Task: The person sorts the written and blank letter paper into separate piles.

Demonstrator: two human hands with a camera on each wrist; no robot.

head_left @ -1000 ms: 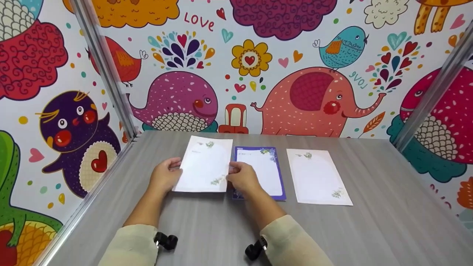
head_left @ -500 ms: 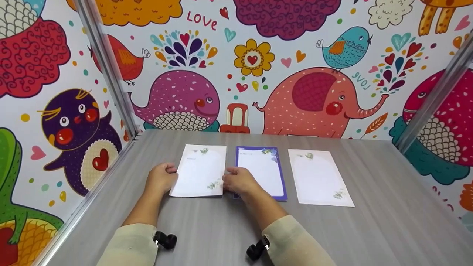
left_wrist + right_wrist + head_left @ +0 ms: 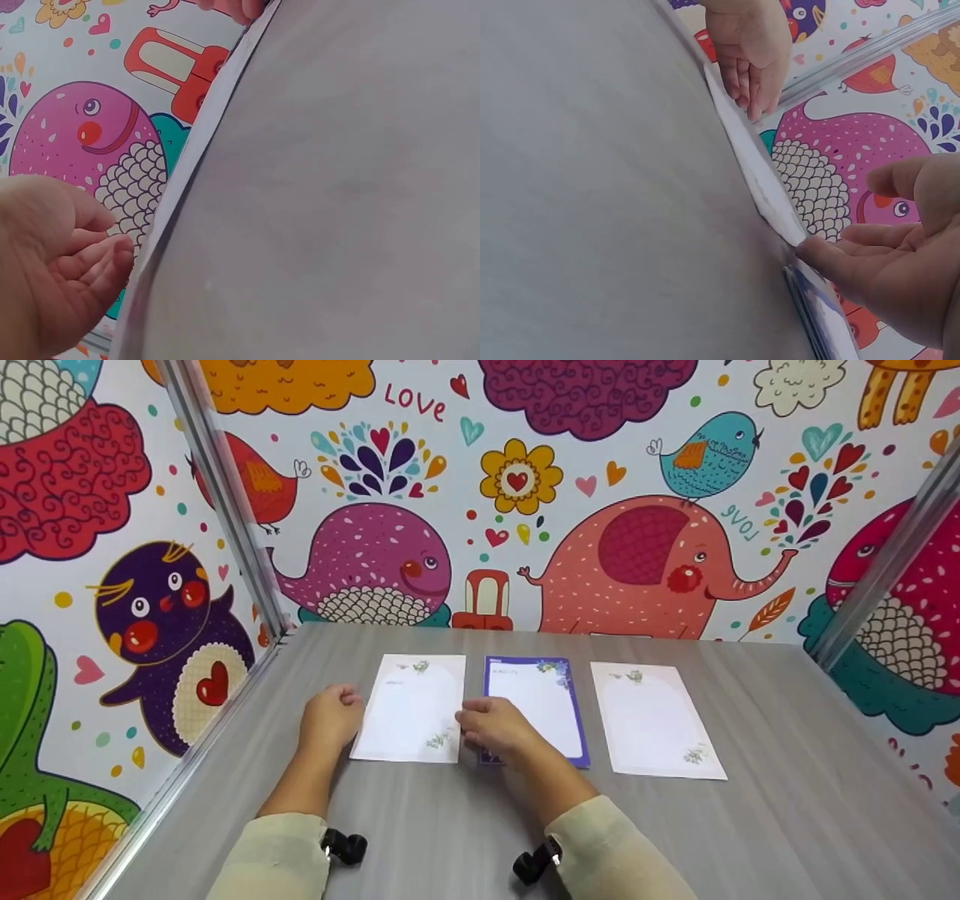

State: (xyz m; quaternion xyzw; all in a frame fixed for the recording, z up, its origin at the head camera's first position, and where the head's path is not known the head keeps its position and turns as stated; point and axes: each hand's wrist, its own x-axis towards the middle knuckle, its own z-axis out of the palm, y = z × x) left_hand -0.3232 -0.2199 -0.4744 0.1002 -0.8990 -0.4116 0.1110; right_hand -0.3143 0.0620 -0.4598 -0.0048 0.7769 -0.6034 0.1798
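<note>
A white sheet of paper [image 3: 412, 712] with small green floral prints lies flat on the grey table at the left of a row of three. My left hand [image 3: 331, 720] is beside its left edge, fingers loosely bent and holding nothing. At the sheet's right edge is my right hand [image 3: 499, 726], thumb apart from the fingers [image 3: 840, 262], with a fingertip right at the paper's edge. This hand partly covers a purple-bordered sheet [image 3: 536, 712] with blue flowers in one corner. In the right wrist view, the purple-bordered paper [image 3: 821, 319] looks like a thin stack.
Another white floral sheet [image 3: 660, 720] lies at the right of the row. Behind the grey table [image 3: 420, 825] rises a wall [image 3: 585, 427] printed with cartoon animals. Metal posts [image 3: 225, 502] stand at the corners. Small black devices [image 3: 346, 847] are strapped at both sleeves.
The left white sheet, raised and held by both hands a second ago, has come down flat onto the table. Both hands have let go of it and stay at its sides.
</note>
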